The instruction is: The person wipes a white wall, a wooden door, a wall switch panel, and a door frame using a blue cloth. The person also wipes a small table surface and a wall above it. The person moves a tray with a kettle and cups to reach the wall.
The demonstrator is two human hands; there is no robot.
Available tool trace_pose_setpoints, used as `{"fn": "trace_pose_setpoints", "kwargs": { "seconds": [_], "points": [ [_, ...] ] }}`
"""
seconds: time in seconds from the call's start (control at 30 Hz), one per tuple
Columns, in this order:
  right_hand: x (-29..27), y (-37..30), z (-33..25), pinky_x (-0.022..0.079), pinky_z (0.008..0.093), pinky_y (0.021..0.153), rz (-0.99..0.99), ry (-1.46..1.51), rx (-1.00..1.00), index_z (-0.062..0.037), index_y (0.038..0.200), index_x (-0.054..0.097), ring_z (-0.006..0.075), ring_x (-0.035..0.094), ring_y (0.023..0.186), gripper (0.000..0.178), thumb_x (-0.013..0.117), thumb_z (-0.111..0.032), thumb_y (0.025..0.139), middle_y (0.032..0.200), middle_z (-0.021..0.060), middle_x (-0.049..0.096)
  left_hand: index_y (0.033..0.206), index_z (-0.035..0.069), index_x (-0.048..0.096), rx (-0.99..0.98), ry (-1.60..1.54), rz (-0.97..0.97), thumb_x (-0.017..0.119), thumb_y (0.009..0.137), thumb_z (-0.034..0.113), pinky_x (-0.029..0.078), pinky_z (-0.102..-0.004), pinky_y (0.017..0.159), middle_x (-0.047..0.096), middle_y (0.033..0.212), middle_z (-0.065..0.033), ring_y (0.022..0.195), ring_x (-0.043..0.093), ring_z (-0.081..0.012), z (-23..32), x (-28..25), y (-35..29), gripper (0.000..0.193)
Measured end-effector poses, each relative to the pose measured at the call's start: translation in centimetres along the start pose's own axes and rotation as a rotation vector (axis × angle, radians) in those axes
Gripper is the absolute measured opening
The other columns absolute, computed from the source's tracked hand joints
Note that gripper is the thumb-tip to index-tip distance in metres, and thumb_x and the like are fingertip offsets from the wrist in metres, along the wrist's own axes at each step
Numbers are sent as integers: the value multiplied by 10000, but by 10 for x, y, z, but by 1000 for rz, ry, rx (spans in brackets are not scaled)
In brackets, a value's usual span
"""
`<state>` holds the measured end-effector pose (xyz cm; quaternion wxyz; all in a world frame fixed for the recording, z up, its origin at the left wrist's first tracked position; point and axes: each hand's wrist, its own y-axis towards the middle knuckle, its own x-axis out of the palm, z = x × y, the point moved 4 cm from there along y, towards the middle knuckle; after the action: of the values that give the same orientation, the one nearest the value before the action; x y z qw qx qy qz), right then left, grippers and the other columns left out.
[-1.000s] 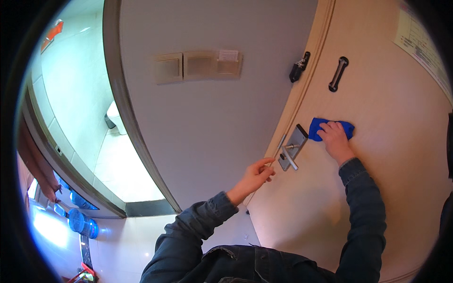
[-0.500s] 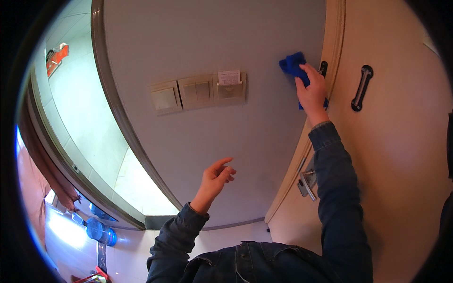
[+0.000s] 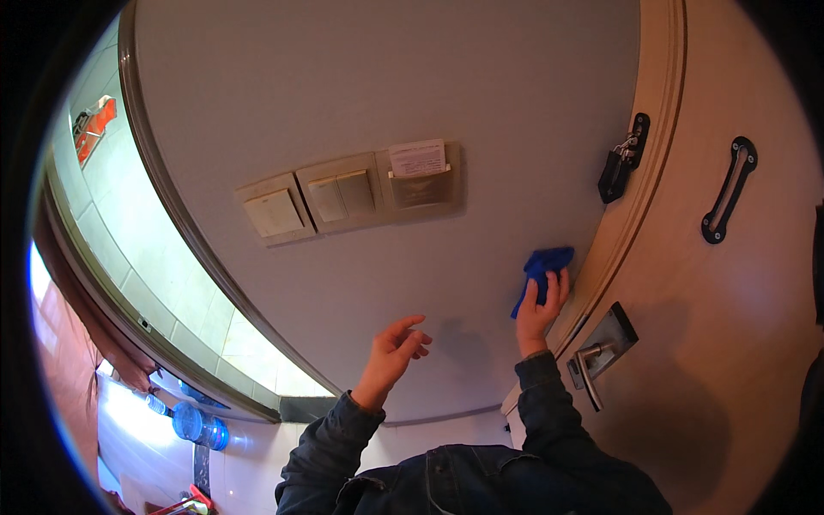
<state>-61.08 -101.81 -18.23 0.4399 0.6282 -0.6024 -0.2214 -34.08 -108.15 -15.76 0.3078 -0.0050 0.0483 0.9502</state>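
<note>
A blue cloth point(image 3: 549, 259) is bunched against the grey wall point(image 3: 515, 103), close to the wooden door frame. My right hand point(image 3: 541, 305) holds it there, fingers bent over the fabric. Lower and to the left, my left hand point(image 3: 396, 352) hangs in front of the wall with its index finger stretched out and the other fingers loosely curled. It holds nothing. Above that hand, a row of wall switches point(image 3: 342, 196) runs across the wall, ending in a card holder point(image 3: 421, 187) with a white card in it.
On the right stands a wooden door point(image 3: 687, 343) with a metal lever handle point(image 3: 586, 373) and a black-ended door guard point(image 3: 730, 190). Its black latch part point(image 3: 625, 159) hangs at the frame. At left is a lit tiled doorway point(image 3: 172, 223); a blue water bottle point(image 3: 200, 427) lies on the floor.
My right hand has moved down the wall with the blue cloth, away from the latch, which is now uncovered. The view has shifted and the left hand keeps its pose.
</note>
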Motion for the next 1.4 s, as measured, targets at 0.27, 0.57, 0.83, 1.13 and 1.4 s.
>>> {"fn": "trace_pose_setpoints", "kwargs": {
  "seconds": [0.27, 0.57, 0.83, 1.13, 1.4],
  "points": [
    [81, 106, -121, 359, 428, 939, -100, -124, -477, -97, 1040, 643, 346, 479, 1079, 287, 694, -128, 760, 1231, 153, 513, 1233, 17, 532, 59, -60, -129, 536, 925, 161, 483, -274, 709, 656, 925, -99, 771, 609, -148, 5, -32, 8, 340],
    [76, 91, -106, 373, 422, 967, 97, -203, -294, -40, 1099, 598, 333, 457, 1160, 305, 665, -103, 809, 1292, 180, 467, 1238, 19, 531, 78, -70, -106, 528, 931, 162, 485, -279, 722, 652, 936, -109, 778, 605, -155, 12, -97, -5, 338],
    [123, -49, -173, 347, 453, 949, -163, -106, -279, -73, 1049, 619, 356, 440, 1107, 299, 675, -113, 758, 1239, 174, 480, 1240, 9, 522, 166, -81, -91, 541, 913, 92, 488, -259, 721, 634, 928, -76, 804, 602, -130, 28, -141, -27, 338],
    [202, -108, -300, 347, 426, 921, -447, 60, -487, -134, 980, 670, 307, 464, 1085, 284, 658, -84, 701, 1171, 104, 532, 1203, 26, 553, 342, -77, 288, 563, 896, 57, 462, -203, 695, 623, 979, -38, 822, 570, -75, 33, -217, -57, 309],
    [218, -163, -309, 356, 408, 908, -684, 283, -602, -137, 921, 688, 229, 508, 1061, 235, 626, -62, 708, 1134, 37, 592, 1173, -4, 561, 445, -42, 610, 558, 892, 37, 461, -206, 750, 608, 999, -46, 873, 567, -91, 31, -247, -73, 283]
  ]
}}
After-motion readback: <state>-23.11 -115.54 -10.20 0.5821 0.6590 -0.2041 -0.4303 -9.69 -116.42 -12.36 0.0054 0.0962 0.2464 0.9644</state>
